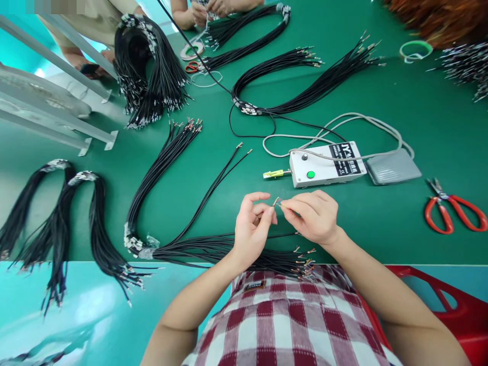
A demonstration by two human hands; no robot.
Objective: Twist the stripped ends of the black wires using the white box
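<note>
My left hand (pixel 254 223) pinches the end of a black cable, with thin coloured wires (pixel 276 202) sticking up from its fingertips. Thumb and forefinger of my right hand (pixel 314 216) are pressed together on the same fine wire ends, just right of the left fingertips. Below and left of my hands a bundle of black cables (pixel 190 249) lies along the table's front edge, its stripped ends (pixel 305 264) near my lap. Beyond my hands stands a white box (pixel 328 163) with a green button and a yellow-green tip (pixel 275 174).
Red-handled cutters (pixel 453 208) lie at the right, near a grey pedal (pixel 394 166). More cable bundles (pixel 247 104) lie further back and hang over the front edge at left. Metal bars (pixel 57 109) stand at left. Other people's hands (pixel 208 11) work across the table.
</note>
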